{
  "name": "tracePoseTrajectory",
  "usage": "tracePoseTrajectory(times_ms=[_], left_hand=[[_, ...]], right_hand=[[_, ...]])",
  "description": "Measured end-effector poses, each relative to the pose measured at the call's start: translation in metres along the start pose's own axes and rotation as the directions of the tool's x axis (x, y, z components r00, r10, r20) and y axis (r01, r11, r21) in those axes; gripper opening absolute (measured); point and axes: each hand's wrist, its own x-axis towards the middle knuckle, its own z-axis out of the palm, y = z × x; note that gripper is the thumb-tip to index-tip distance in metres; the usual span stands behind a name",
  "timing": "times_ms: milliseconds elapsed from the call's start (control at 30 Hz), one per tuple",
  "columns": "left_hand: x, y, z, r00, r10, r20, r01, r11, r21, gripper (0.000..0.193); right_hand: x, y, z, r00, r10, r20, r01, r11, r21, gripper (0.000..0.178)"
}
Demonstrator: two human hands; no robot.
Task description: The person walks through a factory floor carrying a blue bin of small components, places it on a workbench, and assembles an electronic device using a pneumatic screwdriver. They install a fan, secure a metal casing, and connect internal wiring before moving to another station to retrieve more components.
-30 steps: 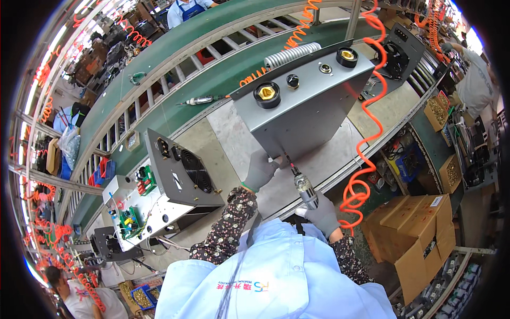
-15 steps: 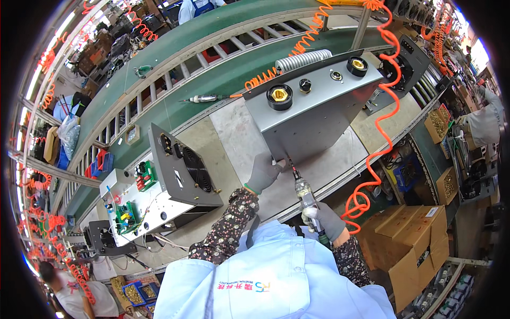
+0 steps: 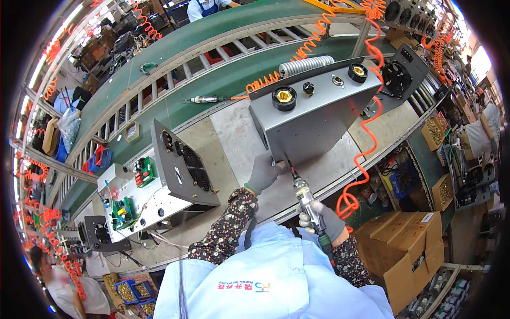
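Wrapped in a grey glove, my right hand [image 3: 325, 220] grips a pneumatic screwdriver [image 3: 305, 198] with a clear body. Its bit points up at the lower edge of a grey metal case [image 3: 303, 127]. That case carries black-and-brass sockets and a knob on its sloping top panel. My left hand [image 3: 263, 174], also gloved, is at the case's lower left corner, with fingertips near the bit; anything pinched there is too small to make out. To the left, an opened unit [image 3: 141, 202] shows green circuit boards and a dark fan panel [image 3: 186, 165].
An orange coiled air hose [image 3: 372, 127] hangs at the right of the case. Another screwdriver [image 3: 207, 99] lies on the green conveyor [image 3: 175, 111] behind. A cardboard box [image 3: 404, 239] stands at lower right. Other people [image 3: 69, 282] are at lower left, far back and far right.
The view has shifted slightly. Both hands and the screwdriver keep nearly the same place at the case's lower edge. The person at lower left has shifted.
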Motion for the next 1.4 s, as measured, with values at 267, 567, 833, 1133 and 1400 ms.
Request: tracePoseTrajectory(times_ms=[267, 567, 833, 1133, 1400], left_hand=[[0.001, 0.007, 0.001, 0.998, -0.053, 0.025, 0.052, 0.998, 0.026, 0.015], [0.009, 0.018, -0.002, 0.992, -0.092, 0.085, 0.099, 0.991, -0.091, 0.023], [-0.01, -0.028, 0.002, 0.974, 0.111, -0.195, -0.142, 0.978, -0.152, 0.048], [-0.134, -0.063, 0.006, 0.809, -0.326, -0.49, 0.347, 0.937, -0.052, 0.05], [-0.406, -0.107, -0.029, 0.039, -0.536, -0.843, 0.7, 0.617, -0.36, 0.026]], right_hand=[[0.012, 0.0, -0.019, 0.976, -0.052, -0.209, -0.046, 0.899, -0.436, 0.026], [0.007, -0.008, -0.008, 0.971, -0.133, -0.199, 0.029, 0.89, -0.454, 0.026], [-0.012, 0.035, -0.008, 0.979, -0.119, -0.165, -0.006, 0.795, -0.607, 0.036], [0.019, 0.048, -0.039, 0.978, 0.17, -0.12, -0.203, 0.649, -0.734, 0.035], [0.029, 0.046, -0.023, 0.959, 0.247, -0.137, -0.259, 0.572, -0.778, 0.043]])
